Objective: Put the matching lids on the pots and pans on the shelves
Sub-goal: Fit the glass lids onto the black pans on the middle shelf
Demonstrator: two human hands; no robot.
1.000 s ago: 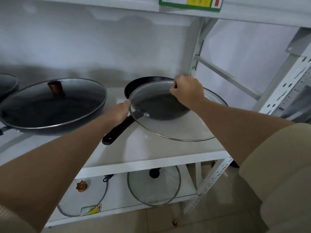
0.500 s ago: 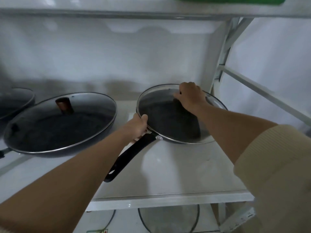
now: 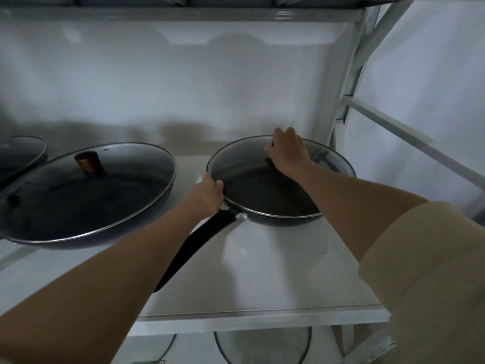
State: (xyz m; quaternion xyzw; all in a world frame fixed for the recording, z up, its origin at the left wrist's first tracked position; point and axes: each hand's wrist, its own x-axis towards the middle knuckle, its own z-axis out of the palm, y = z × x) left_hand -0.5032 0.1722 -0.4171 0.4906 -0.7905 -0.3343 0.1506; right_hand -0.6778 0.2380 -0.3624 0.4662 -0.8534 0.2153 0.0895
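Head view: right hand (image 3: 287, 153) fingers curl over lid knob (image 3: 270, 162).

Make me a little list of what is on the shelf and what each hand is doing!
right pan: black frying pan on the white shelf, glass lid on it
right hand: grips the lid's knob
left hand: holds the pan where the handle joins it
left pan: big pan with a lid, brown knob
far left: edge of another lidded pan
shelf below: loose glass lid
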